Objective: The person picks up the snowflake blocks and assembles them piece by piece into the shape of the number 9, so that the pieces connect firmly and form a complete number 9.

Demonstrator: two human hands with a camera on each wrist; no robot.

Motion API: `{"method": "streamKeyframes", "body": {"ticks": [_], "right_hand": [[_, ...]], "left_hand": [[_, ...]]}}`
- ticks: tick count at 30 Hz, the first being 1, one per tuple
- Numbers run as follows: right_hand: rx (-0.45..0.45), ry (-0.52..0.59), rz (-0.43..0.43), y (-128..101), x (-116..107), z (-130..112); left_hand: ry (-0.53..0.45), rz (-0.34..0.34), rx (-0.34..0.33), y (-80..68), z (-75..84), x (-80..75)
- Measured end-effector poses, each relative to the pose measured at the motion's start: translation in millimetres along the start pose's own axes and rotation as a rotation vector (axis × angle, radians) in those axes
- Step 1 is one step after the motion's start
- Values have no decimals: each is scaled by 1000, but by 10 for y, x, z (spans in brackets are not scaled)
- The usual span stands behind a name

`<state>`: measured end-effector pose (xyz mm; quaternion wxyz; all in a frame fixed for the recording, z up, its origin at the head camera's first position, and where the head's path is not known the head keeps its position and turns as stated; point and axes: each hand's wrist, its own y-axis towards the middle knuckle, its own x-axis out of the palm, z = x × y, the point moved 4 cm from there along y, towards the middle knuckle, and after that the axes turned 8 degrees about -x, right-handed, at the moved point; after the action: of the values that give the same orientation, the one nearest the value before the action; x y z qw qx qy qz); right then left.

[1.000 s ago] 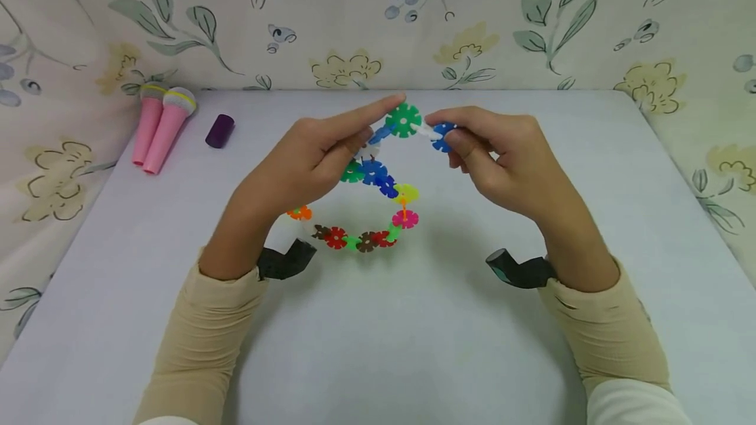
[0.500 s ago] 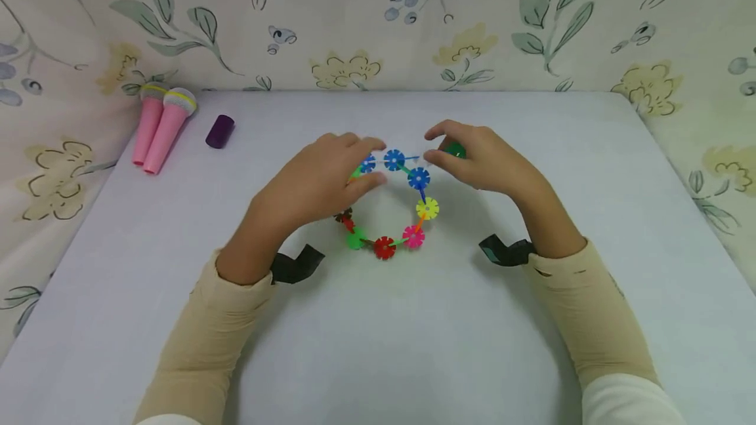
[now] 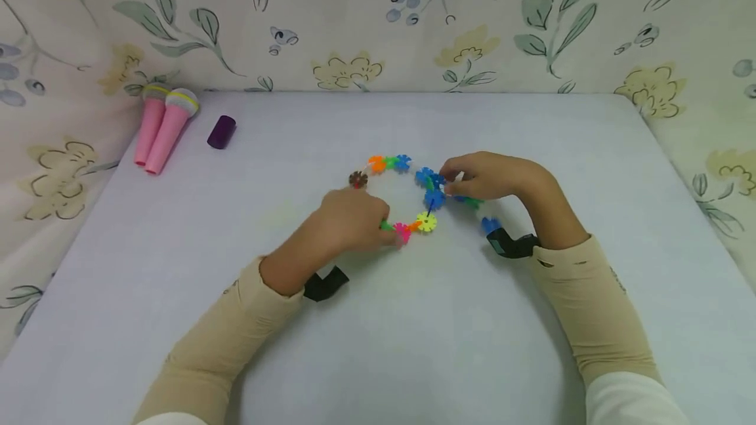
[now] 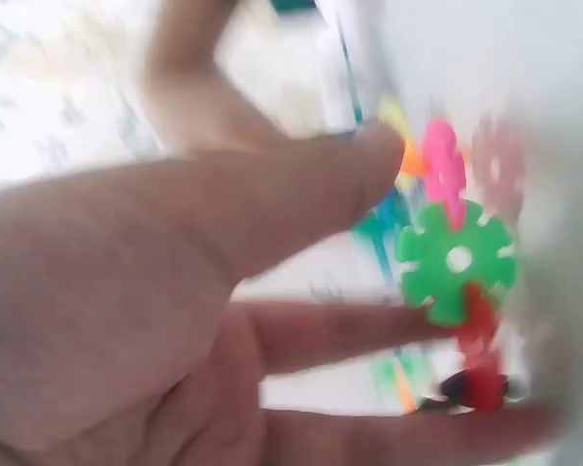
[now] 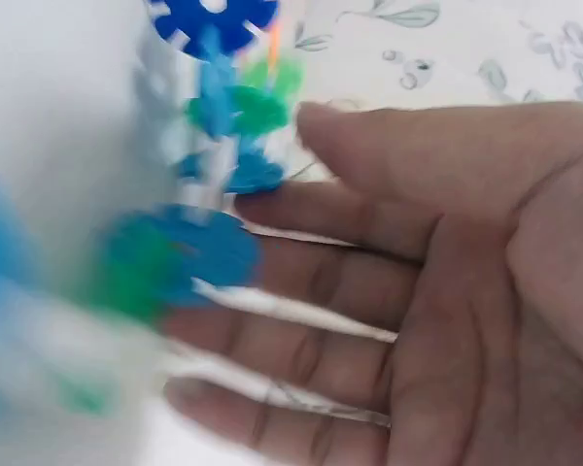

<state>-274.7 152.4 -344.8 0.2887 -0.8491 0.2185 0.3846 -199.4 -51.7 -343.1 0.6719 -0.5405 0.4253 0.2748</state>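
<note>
Two hands are down on the pale grey surface [image 3: 413, 346], working a ring of coloured plastic snowflake discs [image 3: 407, 192] that lies flat near the middle, a touch toward the far edge. The ring looks feather-light and stiff disc by disc, but the slotted joints between the discs are the weak spots, so I'd judge it floppy as a whole and quick to pop apart if pulled. The safest hold looks to be on a disc's flat faces, close to a joint, not on the thin links.

The left hand [image 3: 351, 222] sits at the ring's near side. Its fingers [image 4: 301, 209] lie fairly straight in the blurred wrist view, thumb and forefinger closing on a green disc [image 4: 457, 260] by the pink one [image 3: 403, 233]; it looks like a light pinch.

The right hand [image 3: 493, 176] is at the ring's right side, its fingers [image 5: 369, 165] only loosely bent with the palm showing, tips against the blue and green discs [image 5: 228, 112]. Whether they grip or merely touch, I cannot tell.

Off at the far left corner lie two pink toy microphones [image 3: 161, 126] and a small purple cylinder [image 3: 221, 132].
</note>
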Motion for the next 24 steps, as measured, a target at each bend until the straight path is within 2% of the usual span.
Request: {"method": "streamKeyframes", "body": {"ticks": [4,7,11,15,21,24], "right_hand": [[6,-12,-51,-46,-32,-62],[59,-4,-17,-49,-44,-63],[108,14,26,-4,-9,-37],[95,31,25,63,44,-36],[124,23,105,92,23,2],[128,39,148,83,-1,12]], "left_hand": [[-56,83,-127,136,-256,-111],[-93,107,-138,169,-314,-145],[-173,92,-60,201,-276,-151],[-279,92,24,251,-252,-149],[-472,196,148,379,-327,-167],[-531,242,200,440,-370,-176]]}}
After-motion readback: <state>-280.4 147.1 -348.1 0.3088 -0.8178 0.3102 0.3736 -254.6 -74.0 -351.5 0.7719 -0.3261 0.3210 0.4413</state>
